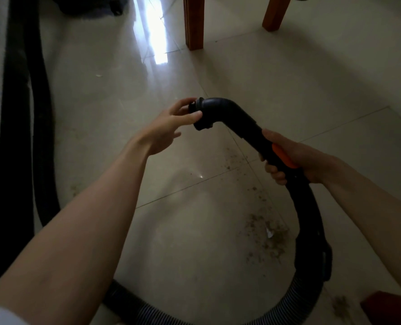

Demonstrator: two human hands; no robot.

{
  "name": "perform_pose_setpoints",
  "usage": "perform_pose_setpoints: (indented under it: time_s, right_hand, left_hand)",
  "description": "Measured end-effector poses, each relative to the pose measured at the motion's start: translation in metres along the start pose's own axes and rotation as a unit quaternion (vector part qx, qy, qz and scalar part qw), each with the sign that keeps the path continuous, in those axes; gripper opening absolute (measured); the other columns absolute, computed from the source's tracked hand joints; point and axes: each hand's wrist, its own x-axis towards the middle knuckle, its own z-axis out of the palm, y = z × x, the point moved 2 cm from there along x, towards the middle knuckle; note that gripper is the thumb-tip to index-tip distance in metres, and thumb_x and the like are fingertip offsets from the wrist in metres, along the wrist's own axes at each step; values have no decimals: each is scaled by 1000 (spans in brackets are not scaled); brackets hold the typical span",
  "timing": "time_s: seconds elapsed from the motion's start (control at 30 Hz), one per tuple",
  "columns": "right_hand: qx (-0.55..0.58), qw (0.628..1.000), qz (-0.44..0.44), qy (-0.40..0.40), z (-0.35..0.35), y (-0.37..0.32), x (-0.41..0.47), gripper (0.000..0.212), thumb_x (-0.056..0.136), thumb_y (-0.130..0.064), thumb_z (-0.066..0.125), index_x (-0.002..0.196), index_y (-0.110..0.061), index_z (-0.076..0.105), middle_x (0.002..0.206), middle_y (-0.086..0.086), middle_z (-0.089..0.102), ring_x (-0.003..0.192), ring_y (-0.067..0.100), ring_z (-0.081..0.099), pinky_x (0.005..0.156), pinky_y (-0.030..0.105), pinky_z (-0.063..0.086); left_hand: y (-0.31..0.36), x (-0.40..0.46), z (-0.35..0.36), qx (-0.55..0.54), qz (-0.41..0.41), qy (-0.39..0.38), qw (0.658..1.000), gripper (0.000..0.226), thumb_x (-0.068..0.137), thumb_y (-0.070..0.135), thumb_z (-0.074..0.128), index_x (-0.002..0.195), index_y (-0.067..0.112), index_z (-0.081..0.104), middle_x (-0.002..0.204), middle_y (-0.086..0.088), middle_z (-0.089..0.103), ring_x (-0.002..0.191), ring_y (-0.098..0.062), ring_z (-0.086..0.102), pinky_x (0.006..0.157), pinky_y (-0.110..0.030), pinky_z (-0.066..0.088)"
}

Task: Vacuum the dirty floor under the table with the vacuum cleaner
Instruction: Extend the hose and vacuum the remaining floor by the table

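Observation:
I hold a black vacuum handle [232,116] with a bent end above the tiled floor. My right hand [288,156] grips it around the orange strip [283,156]. My left hand [171,123] pinches the small black nozzle end [198,113] with thumb and fingertips. From the handle a ribbed grey-black hose [305,294] curves down and left along the bottom of the view. Brownish dirt and crumbs [265,233] lie scattered on the tiles [288,90] below the handle.
Two brown wooden table legs [194,22] [275,12] stand at the top. A dark vertical object [23,137] runs down the left side. A dark vacuum body [89,5] sits at the top left. A reddish wooden piece [387,308] shows at the bottom right.

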Motion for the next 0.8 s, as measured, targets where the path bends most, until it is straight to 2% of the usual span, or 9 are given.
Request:
perform_pose_setpoints:
  time_s: [0.17, 0.33, 0.43, 0.6, 0.67, 0.73, 0.8]
  right_hand:
    - [29, 999, 8, -35, -3, 2, -1, 54, 73, -62, 45, 79, -9, 47, 48, 1, 43, 33, 11, 39, 34, 21, 36]
    - [22, 999, 30, -28, 1, 5, 2, 54, 71, -63, 49, 79, -10, 46, 49, 1, 44, 34, 12, 40, 35, 20, 37]
    - [12, 999, 35, -14, 0, 7, 3, 55, 70, -63, 49, 79, -10, 45, 49, 1, 45, 35, 12, 41, 35, 20, 36]
    - [9, 999, 41, 5, -3, 10, 2, 55, 70, -64, 51, 81, -10, 45, 50, 0, 46, 36, 11, 42, 36, 20, 39]
    - [10, 999, 43, 17, -4, 8, 2, 55, 72, -64, 52, 79, -10, 46, 50, 0, 47, 36, 11, 43, 36, 19, 39]
    - [4, 998, 46, 44, -6, 6, 2, 53, 80, -62, 51, 78, -10, 47, 51, 1, 49, 37, 11, 45, 37, 20, 40]
    - [-8, 995, 51, 91, -10, 8, 3, 52, 86, -61, 51, 79, -9, 49, 54, 2, 51, 40, 13, 48, 39, 22, 43]
  left_hand:
    - [0, 0, 11, -127, -3, -38, 991, 58, 81, 31, 60, 135, 31, 38, 135, 1, 48, 130, -22, 41, 106, -46, 24]
    - [-2, -2, 19, -134, -18, -31, 990, 43, 88, 39, 54, 126, 22, 49, 124, -1, 57, 115, -19, 56, 100, -39, 31]
    - [-5, -3, 21, -127, -33, -32, 991, 30, 93, 39, 44, 116, 23, 54, 120, -3, 58, 113, -19, 56, 101, -39, 28]
    - [-7, 0, 32, -150, -57, -10, 987, 23, 95, 40, 43, 108, 26, 55, 118, -3, 60, 111, -17, 57, 99, -39, 29]
    - [-12, 3, 40, -187, -74, 32, 979, 29, 94, 41, 46, 116, 23, 53, 121, -5, 59, 110, -17, 56, 101, -41, 30]
    - [-20, 6, 53, -221, -108, 70, 967, 46, 93, 47, 46, 130, 19, 44, 124, -5, 57, 112, -19, 54, 100, -42, 33]
    - [-33, 4, 72, -205, -159, 73, 963, 59, 93, 52, 42, 139, 16, 35, 129, -7, 52, 115, -23, 51, 95, -40, 38]
